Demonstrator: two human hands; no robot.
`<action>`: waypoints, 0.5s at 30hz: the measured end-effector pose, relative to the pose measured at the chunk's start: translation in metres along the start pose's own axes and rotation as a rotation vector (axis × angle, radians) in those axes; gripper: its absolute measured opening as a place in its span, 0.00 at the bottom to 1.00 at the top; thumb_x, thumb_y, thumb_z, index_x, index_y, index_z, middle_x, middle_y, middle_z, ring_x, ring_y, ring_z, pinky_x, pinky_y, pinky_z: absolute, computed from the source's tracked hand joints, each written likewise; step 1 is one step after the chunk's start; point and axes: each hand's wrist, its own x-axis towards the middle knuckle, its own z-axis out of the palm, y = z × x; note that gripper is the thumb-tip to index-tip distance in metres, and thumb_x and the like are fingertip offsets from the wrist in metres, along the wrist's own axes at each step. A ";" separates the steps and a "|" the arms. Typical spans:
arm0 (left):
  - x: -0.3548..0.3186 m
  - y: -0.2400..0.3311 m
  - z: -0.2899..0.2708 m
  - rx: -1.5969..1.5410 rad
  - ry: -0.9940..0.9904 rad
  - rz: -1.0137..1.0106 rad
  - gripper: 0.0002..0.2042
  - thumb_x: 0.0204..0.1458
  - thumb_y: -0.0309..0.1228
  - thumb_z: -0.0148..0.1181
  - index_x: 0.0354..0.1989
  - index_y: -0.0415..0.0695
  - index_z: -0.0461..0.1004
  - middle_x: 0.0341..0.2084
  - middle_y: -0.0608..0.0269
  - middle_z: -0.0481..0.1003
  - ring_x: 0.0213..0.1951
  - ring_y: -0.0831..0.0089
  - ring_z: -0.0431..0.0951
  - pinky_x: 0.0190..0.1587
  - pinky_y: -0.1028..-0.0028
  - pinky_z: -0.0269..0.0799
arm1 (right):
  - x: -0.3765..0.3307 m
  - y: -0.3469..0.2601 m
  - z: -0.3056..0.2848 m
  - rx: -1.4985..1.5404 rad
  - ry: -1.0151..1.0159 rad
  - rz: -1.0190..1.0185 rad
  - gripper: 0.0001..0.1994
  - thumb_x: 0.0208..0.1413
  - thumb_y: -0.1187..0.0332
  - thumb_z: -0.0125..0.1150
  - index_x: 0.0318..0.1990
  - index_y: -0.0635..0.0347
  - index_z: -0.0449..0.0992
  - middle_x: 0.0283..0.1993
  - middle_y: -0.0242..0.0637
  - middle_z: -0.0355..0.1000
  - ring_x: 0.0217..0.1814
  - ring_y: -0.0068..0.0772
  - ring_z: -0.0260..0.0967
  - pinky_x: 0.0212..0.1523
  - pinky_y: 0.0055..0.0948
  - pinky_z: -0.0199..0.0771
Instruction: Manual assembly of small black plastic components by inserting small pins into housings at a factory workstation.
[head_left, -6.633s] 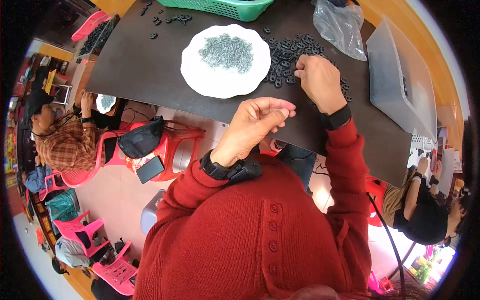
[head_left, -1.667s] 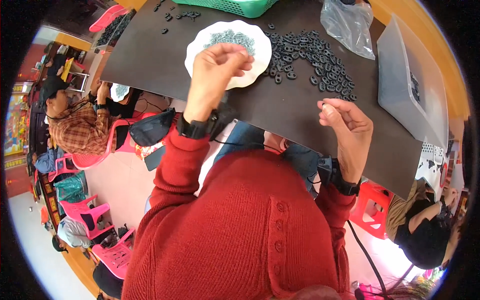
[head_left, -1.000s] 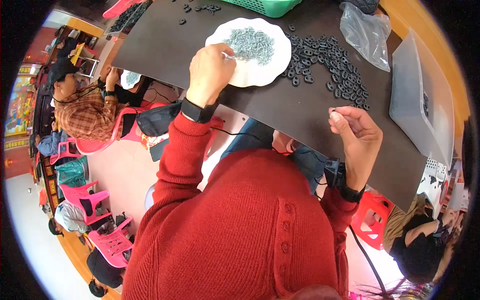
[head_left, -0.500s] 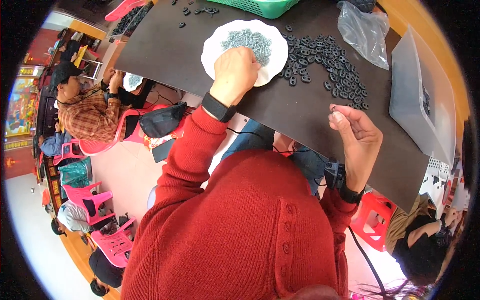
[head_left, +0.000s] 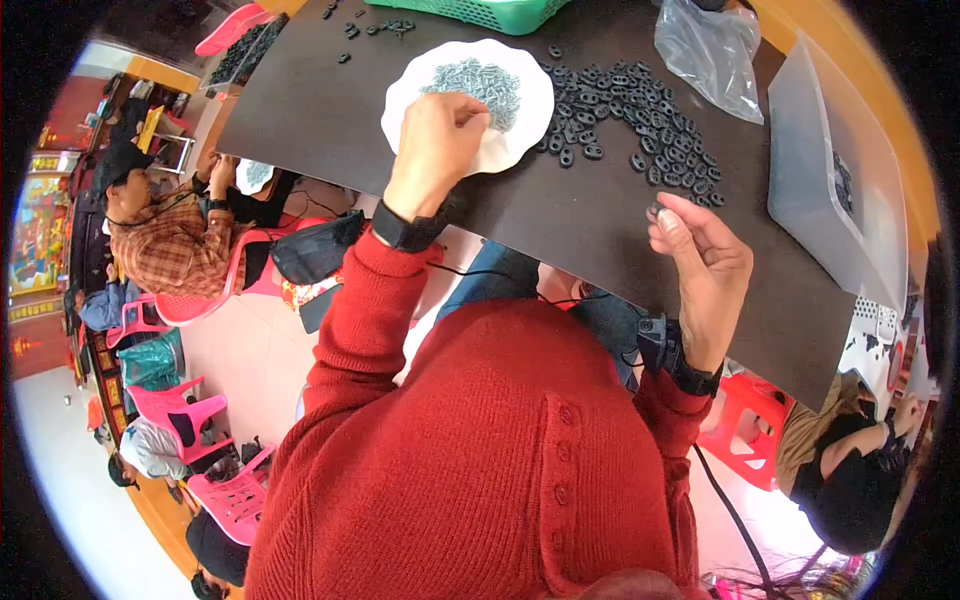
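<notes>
On the dark table a white scalloped plate [head_left: 535, 120] holds a heap of small silvery metal pieces [head_left: 478, 85] that look like screws. Over the plate's near left side is my left hand [head_left: 437, 145], its fingertips pinched together at the heap's edge; whatever is in the pinch is too small to make out. My right hand [head_left: 705, 265] is raised above the table's near edge, thumb and fingers closed on a small black piece [head_left: 656, 209], mostly covered by the fingertips. Beyond it spread many flat black oval pieces with two holes [head_left: 665, 140].
A green basket [head_left: 480, 15] stands at the far edge. At right are a clear plastic bag [head_left: 710, 60] and a translucent bin [head_left: 815, 170]. A few black parts [head_left: 390, 27] lie far left. People sit nearby on both sides, one in a plaid shirt [head_left: 175, 245].
My left hand has lifted slightly from the heap, its fingertips now showing in a pinch. My right hand keeps its pinch, and the black piece shows more. The whole view has shifted a little.
</notes>
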 end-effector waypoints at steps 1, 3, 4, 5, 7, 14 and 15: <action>0.000 0.000 -0.001 -0.006 -0.006 0.002 0.13 0.62 0.32 0.71 0.46 0.33 0.88 0.32 0.51 0.89 0.35 0.70 0.89 0.41 0.70 0.82 | 0.001 0.000 0.001 0.036 -0.009 -0.003 0.12 0.71 0.72 0.70 0.56 0.70 0.86 0.47 0.40 0.88 0.47 0.25 0.84 0.52 0.26 0.84; -0.002 0.000 -0.003 -0.081 0.001 -0.047 0.13 0.62 0.31 0.70 0.47 0.33 0.89 0.32 0.51 0.89 0.35 0.71 0.89 0.41 0.70 0.81 | 0.001 0.002 0.002 0.066 -0.004 0.004 0.13 0.72 0.72 0.69 0.57 0.71 0.86 0.48 0.42 0.87 0.47 0.26 0.84 0.52 0.26 0.85; -0.002 -0.002 -0.004 -0.069 -0.012 -0.076 0.12 0.62 0.30 0.70 0.47 0.34 0.89 0.32 0.52 0.89 0.35 0.73 0.88 0.41 0.71 0.81 | 0.002 0.002 0.003 0.103 -0.012 0.007 0.13 0.72 0.72 0.69 0.58 0.71 0.86 0.48 0.43 0.87 0.47 0.27 0.85 0.52 0.27 0.85; -0.002 -0.005 -0.004 -0.070 -0.012 -0.076 0.12 0.62 0.30 0.70 0.47 0.34 0.89 0.32 0.52 0.89 0.35 0.73 0.88 0.41 0.71 0.81 | 0.002 0.002 0.004 0.101 -0.012 0.007 0.13 0.72 0.72 0.69 0.58 0.71 0.86 0.48 0.43 0.87 0.47 0.27 0.85 0.52 0.27 0.85; -0.001 -0.011 -0.006 0.032 -0.025 -0.082 0.13 0.62 0.30 0.69 0.48 0.33 0.89 0.32 0.51 0.89 0.35 0.73 0.89 0.41 0.71 0.82 | 0.002 0.001 0.006 0.067 -0.048 0.009 0.13 0.72 0.73 0.68 0.58 0.72 0.85 0.49 0.44 0.87 0.47 0.27 0.85 0.52 0.27 0.85; 0.001 -0.015 -0.013 -0.119 -0.006 -0.146 0.15 0.63 0.28 0.66 0.48 0.26 0.86 0.33 0.53 0.89 0.36 0.74 0.89 0.42 0.75 0.83 | 0.004 0.004 0.014 0.040 -0.080 0.042 0.12 0.72 0.74 0.67 0.58 0.71 0.83 0.48 0.45 0.87 0.45 0.27 0.85 0.50 0.26 0.85; 0.000 -0.013 -0.017 -0.113 0.001 -0.149 0.15 0.63 0.28 0.66 0.48 0.26 0.86 0.33 0.53 0.89 0.36 0.74 0.89 0.42 0.75 0.83 | 0.003 0.003 0.016 0.036 -0.069 0.047 0.12 0.72 0.75 0.67 0.57 0.71 0.83 0.47 0.45 0.87 0.45 0.26 0.85 0.49 0.26 0.86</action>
